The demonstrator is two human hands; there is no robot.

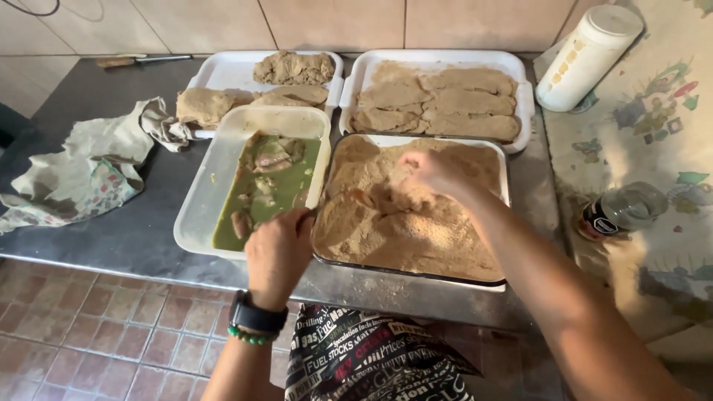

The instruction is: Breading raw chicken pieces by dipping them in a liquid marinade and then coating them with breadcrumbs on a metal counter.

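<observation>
A glass dish (505, 178) full of tan breadcrumbs sits in front of me. My right hand (434, 172), dusted with crumbs, presses down into the crumbs near the dish's middle, its fingers blurred. My left hand (277, 250) rests at the dish's left edge, fingers curled against the rim, with a dark watch and green bead band on the wrist. Left of it a white tub (202, 199) holds green liquid with pieces of meat (272, 158) in it.
Two white trays stand at the back: the right tray (523, 89) carries several breaded cutlets, the left tray (223, 70) a few more. A crumpled cloth (89, 167) lies left. A white canister (587, 56) and a dark-lidded jar (620, 212) lie right on a patterned cover.
</observation>
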